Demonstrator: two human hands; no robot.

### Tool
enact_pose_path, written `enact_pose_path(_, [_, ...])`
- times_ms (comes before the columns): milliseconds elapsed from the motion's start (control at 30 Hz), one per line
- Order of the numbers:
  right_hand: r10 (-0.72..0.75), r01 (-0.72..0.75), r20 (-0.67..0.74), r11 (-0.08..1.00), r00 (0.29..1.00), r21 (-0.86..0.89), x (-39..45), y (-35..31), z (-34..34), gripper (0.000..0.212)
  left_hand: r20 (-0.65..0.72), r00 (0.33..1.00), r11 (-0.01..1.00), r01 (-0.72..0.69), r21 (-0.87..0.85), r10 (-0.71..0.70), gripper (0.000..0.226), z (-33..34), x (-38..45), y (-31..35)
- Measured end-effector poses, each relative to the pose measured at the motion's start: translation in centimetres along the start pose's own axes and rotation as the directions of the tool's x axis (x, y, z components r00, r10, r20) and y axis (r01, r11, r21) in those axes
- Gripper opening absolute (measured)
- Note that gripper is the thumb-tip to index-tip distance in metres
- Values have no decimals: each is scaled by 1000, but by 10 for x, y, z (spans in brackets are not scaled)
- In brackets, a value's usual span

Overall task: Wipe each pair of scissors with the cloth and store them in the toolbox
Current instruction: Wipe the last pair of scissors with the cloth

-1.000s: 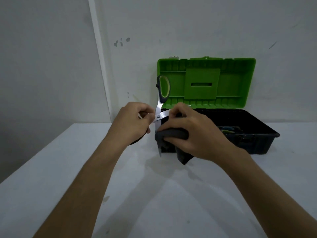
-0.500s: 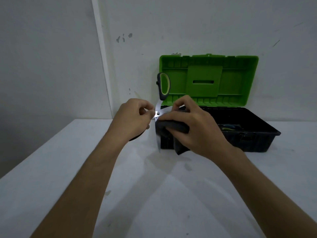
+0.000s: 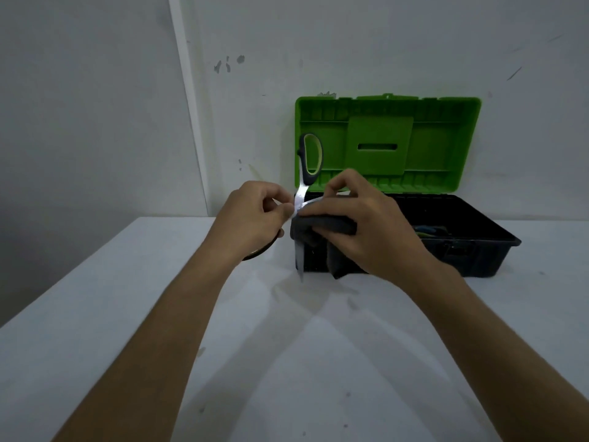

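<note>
My left hand holds a pair of scissors with grey and green handles, blades spread apart. One handle loop sticks up in front of the toolbox lid; the other is mostly hidden under my left hand. One blade points down toward the table. My right hand presses a dark cloth around the other blade near the pivot. The toolbox stands open behind my hands, with a black base and an upright green lid. Inside the base lies something blue and yellow, partly hidden.
The white table stretches toward me, with its left edge running diagonally at the left. A white wall stands close behind the toolbox, with a vertical strip at the left.
The hands, scissors and cloth stay in nearly the same place; my right hand has shifted the cloth slightly along the blade. The view has tilted a little.
</note>
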State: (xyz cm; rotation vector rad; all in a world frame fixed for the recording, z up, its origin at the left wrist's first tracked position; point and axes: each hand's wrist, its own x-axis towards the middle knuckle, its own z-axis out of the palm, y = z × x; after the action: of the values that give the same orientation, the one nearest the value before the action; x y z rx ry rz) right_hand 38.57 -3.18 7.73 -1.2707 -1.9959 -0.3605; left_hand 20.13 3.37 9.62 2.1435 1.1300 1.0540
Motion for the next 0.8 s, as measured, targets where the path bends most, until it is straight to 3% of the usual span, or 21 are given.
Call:
enact_pose_path(133, [28,-28,-22,999,999,16,-6,-1,14,27,-3,1000,1000,6,-25,-6,13,0,2,0])
enact_pose_path(333, [-64,40,315,996,947,82,-6,-4,12,26,-102,993,995,45,-93,-55,10,0,6,-11])
enact_pose_path(500, [-31,12,171,994,985,108,-6,-2,11,25,-130,990,994,40,-102,-53,13,0,8,-12])
enact_pose_path(700, [-64,9,345,988,937,157,-8,-3,11,25,-181,982,996,34,-85,-49,11,-7,7,-14])
enact_pose_path(800, [-23,-17,186,977,982,211,-3,-2,-4,25,-159,986,998,37,-49,-44,9,-8,7,-14])
